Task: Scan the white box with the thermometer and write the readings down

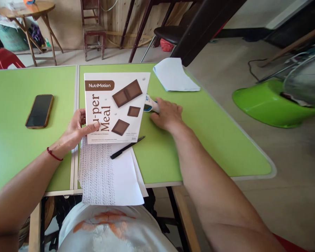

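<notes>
Through the head camera I read "NutriMotion" in white on a brown tab [99, 85], at 10 o'clock on the white box [117, 107]; below it, toward 8 o'clock, I make out "u-per" and "Meal" in large brown letters running bottom to top, the start of "u-per" covered by the thumb of the left hand [77, 129]; the small print near the box's 5 and 6 o'clock is too fine for me; at 6 o'clock from the box, the handwritten rows on the paper sheets [111, 175] are illegible to me.

The box [118, 113] partly hides the white device [153, 106].
</notes>
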Demonstrator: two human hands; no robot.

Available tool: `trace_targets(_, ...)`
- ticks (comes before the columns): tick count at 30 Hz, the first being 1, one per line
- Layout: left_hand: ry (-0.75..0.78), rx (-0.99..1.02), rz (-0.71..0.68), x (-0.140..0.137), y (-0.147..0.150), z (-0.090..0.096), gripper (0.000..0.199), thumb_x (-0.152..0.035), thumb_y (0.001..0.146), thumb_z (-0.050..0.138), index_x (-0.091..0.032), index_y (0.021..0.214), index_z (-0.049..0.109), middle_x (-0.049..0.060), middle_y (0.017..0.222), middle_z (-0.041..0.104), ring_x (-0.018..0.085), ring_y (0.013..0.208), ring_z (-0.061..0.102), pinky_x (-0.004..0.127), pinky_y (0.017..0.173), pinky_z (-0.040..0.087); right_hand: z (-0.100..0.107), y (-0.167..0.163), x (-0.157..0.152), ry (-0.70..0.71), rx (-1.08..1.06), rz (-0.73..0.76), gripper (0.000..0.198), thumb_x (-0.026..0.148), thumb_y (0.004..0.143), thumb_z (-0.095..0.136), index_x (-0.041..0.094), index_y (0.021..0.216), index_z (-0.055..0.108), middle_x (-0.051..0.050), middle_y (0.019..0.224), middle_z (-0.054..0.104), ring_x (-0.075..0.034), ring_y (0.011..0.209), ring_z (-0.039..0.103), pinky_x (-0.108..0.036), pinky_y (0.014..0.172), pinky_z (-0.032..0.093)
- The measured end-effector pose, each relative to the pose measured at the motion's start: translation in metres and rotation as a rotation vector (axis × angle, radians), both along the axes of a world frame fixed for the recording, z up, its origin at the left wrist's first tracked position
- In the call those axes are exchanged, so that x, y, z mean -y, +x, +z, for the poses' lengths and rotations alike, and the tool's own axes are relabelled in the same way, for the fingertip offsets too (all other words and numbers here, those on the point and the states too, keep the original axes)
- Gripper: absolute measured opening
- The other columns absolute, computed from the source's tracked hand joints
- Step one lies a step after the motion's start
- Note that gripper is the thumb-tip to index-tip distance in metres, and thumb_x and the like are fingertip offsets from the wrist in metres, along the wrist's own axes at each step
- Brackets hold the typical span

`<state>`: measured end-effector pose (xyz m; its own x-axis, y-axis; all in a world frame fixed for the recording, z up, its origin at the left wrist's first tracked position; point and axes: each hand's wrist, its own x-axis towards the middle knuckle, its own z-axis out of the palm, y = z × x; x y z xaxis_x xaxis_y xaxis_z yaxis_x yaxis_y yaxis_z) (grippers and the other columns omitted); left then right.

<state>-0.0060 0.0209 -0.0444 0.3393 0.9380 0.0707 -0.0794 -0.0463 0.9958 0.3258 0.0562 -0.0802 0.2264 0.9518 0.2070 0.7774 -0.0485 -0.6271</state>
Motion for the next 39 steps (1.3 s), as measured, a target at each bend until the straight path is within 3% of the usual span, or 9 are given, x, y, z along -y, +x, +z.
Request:
trace_targets(3,-0.036,-0.047,0.038,0.003,0.002,0.003,0.068,-0.045,0.069,0.090,-0.017,0.122,0.056,0.013,0.128,0.065,0.035,0.124,0.058,0.049,0.100,0.051,-0.003,0.001,-0.005,-0.010,-0.016,-0.023,0.029,0.001,0.065,0.070,0.024,0.079,0.058,-0.001,0.071,0.049,-0.027,0.089,0.049,-0.049,0.092,0.033)
trace_targets(7,-0.019,-0.069,0.057,0.003,0.003,-0.002,0.075,-0.047,0.069,0.090,-0.017,0.126,0.051,0.015,0.128,0.065,0.036,0.122,0.060,0.053,0.101,0.050,0.026,-0.006,0.014,0.091,-0.161,-0.068,0.025,0.009,0.070,0.072,0.027,0.085,0.060,-0.001,0.075,0.051,-0.023,0.075,0.045,-0.039,0.074,0.035)
trace_targets(9,-0.026,-0.095,0.063,0.002,0.002,-0.005,0.081,-0.045,0.065,0.093,-0.018,0.127,0.048,0.015,0.126,0.065,0.036,0.117,0.062,0.055,0.098,0.052,0.053,-0.019,0.039,0.246,-0.344,-0.049,0.024,0.017,0.072,0.074,0.030,0.088,0.062,-0.003,0.084,0.058,-0.024,0.078,0.049,-0.038,0.073,0.037)
trace_targets(11,-0.039,-0.109,0.065,0.002,0.001,-0.006,0.084,-0.040,0.062,0.096,-0.019,0.127,0.046,0.015,0.126,0.065,0.035,0.114,0.065,0.055,0.096,0.054,0.079,-0.039,0.070,0.326,-0.625,0.097,0.015,0.026,0.076,0.073,0.032,0.086,0.064,-0.002,0.087,0.059,-0.023,0.078,0.052,-0.038,0.072,0.042)
trace_targets(14,-0.034,-0.132,0.013,0.003,0.001,-0.001,0.077,-0.036,0.063,0.095,-0.018,0.124,0.051,0.015,0.123,0.067,0.035,0.111,0.067,0.054,0.095,0.055,0.096,-0.075,0.117,0.171,-1.093,0.249,0.022,0.035,0.070,0.075,0.030,0.089,0.067,0.000,0.079,0.057,-0.016,0.059,0.048,-0.032,0.052,0.040)
trace_targets(17,-0.029,-0.171,-0.043,0.004,0.001,0.006,0.070,-0.038,0.063,0.095,-0.015,0.117,0.057,0.014,0.116,0.070,0.033,0.104,0.069,0.052,0.091,0.056,0.081,-0.108,0.148,-0.127,-1.358,0.387,0.025,0.038,0.069,0.076,0.026,0.087,0.062,0.003,0.070,0.053,-0.011,0.050,0.042,-0.027,0.046,0.034)
trace_targets(20,-0.015,-0.190,-0.053,0.004,0.002,0.009,0.070,-0.042,0.062,0.094,-0.015,0.115,0.057,0.013,0.114,0.071,0.031,0.101,0.069,0.049,0.089,0.056,0.054,-0.129,0.161,-0.244,-1.433,0.443,0.026,0.039,0.072,0.076,0.023,0.080,0.056,0.004,0.066,0.050,-0.010,0.051,0.043,-0.027,0.048,0.034)
trace_targets(26,0.032,-0.199,-0.078,0.004,0.004,0.011,0.063,-0.043,0.068,0.091,-0.015,0.114,0.059,0.012,0.111,0.072,0.029,0.100,0.068,0.043,0.085,0.056,0.025,-0.139,0.168,-0.195,-1.367,0.331,0.025,0.041,0.076,0.074,0.022,0.080,0.058,0.003,0.068,0.054,-0.012,0.058,0.047,-0.029,0.057,0.038)
trace_targets(39,0.043,-0.148,-0.085,0.004,0.004,0.009,0.064,-0.042,0.067,0.091,-0.014,0.115,0.058,0.013,0.111,0.071,0.034,0.103,0.068,0.050,0.089,0.056,0.023,-0.140,0.164,-0.247,-1.320,0.336,0.028,0.049,0.081,0.072,0.023,0.085,0.062,0.003,0.066,0.054,-0.013,0.057,0.045,-0.029,0.056,0.037)
